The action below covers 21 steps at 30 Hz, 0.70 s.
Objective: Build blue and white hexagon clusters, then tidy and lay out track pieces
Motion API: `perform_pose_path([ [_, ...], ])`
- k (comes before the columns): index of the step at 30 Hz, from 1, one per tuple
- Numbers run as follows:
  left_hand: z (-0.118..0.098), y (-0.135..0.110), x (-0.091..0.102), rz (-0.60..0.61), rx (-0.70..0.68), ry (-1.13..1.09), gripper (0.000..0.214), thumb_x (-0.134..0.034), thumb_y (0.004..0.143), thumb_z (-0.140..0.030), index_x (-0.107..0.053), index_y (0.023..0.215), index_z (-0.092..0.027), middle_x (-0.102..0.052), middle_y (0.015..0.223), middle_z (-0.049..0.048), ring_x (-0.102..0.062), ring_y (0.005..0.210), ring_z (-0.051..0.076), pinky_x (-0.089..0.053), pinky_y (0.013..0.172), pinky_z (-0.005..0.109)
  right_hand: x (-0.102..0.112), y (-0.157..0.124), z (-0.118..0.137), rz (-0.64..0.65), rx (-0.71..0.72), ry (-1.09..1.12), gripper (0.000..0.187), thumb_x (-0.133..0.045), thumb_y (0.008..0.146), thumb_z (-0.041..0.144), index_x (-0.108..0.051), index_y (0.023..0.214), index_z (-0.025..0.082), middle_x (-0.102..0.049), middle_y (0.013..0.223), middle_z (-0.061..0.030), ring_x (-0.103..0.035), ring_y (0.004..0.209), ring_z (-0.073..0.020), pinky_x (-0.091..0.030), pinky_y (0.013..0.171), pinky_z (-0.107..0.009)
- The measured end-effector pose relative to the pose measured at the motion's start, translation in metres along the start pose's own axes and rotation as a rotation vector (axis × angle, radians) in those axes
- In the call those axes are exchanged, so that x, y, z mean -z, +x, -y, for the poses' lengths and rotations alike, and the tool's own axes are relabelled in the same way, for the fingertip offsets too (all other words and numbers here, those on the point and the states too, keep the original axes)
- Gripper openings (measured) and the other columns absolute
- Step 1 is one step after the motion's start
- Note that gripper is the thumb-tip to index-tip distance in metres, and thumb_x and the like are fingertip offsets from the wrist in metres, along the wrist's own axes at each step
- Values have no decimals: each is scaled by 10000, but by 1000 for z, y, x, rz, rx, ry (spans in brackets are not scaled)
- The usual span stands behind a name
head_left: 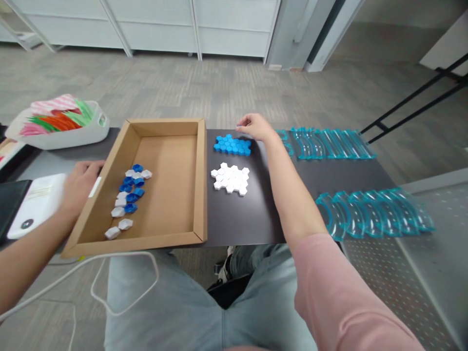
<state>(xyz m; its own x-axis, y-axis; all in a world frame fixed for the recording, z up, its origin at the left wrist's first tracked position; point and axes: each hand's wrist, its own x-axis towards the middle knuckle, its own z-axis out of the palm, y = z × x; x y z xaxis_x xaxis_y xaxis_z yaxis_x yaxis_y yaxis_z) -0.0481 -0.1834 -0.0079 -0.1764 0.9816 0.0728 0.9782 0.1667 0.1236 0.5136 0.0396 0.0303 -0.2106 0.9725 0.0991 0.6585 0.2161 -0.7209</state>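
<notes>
My right hand [253, 126] is closed in a pinch just beyond the far right corner of a cluster of blue hexagonal tiles [231, 145]. A trace of blue shows at its fingertips; most of that small piece is hidden. Nearer to me lies a similar cluster of white hexagonal tiles [231, 179]. My left hand [81, 184] lies with fingers extended against the left wall of an open cardboard box [201, 180], holding nothing visible. Inside the box, along its left side, are several loose blue tiles [130, 208] and white tiles [117, 212].
Clear teal curved track pieces stand in a far row [332, 144] and a near row [373, 213] on the right. At left are a white basket [73, 139] of colourful items and a white device [38, 204]. A white cable [120, 254] hangs over my lap.
</notes>
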Motion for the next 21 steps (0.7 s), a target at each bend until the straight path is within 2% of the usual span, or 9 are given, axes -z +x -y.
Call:
perform_pose_path([
  [5, 2, 0, 3, 14, 33, -32, 743, -404, 1015, -504, -616, 1647, -175, -607, 1573, 229, -565, 1560, 415, -487, 1347, 569, -6, 2, -5, 75, -36, 24, 266, -1024, 815, 198, -781, 924, 202, -778, 892, -29, -746, 959, -251, -636, 952, -407],
  [8, 1, 0, 4, -2, 42, -49, 702, -423, 1010, -452, -625, 1631, -196, -619, 1567, 211, -564, 1552, 407, -480, 1356, 558, -8, 1, -8, 114, -57, 114, 253, -1003, 886, 243, -753, 911, 219, -771, 831, -20, -753, 907, -240, -644, 913, -388],
  [11, -3, -1, 6, 0, 50, -57, 676, -455, 997, -446, -642, 1608, -227, -637, 1550, 198, -566, 1551, 416, -478, 1358, 559, -8, 0, -11, 100, -88, 211, 263, -970, 941, 241, -715, 881, 231, -756, 790, -11, -741, 815, -207, -637, 879, -360],
  [17, -9, -2, 10, 25, 83, -10, 703, -396, 995, -436, -605, 1630, -217, -625, 1595, 213, -565, 1572, 413, -483, 1352, 540, -8, -2, -15, 70, -70, 210, 283, -1025, 865, 258, -744, 844, 227, -764, 768, -6, -721, 799, -197, -627, 833, -328],
  [21, -6, 0, 8, 29, 49, 20, 732, -396, 983, -420, -595, 1639, -163, -631, 1586, 251, -571, 1569, 424, -499, 1337, 550, -6, -5, -12, 107, -59, 243, 226, -991, 893, 266, -773, 842, 229, -780, 764, -12, -725, 820, -204, -632, 820, -329],
])
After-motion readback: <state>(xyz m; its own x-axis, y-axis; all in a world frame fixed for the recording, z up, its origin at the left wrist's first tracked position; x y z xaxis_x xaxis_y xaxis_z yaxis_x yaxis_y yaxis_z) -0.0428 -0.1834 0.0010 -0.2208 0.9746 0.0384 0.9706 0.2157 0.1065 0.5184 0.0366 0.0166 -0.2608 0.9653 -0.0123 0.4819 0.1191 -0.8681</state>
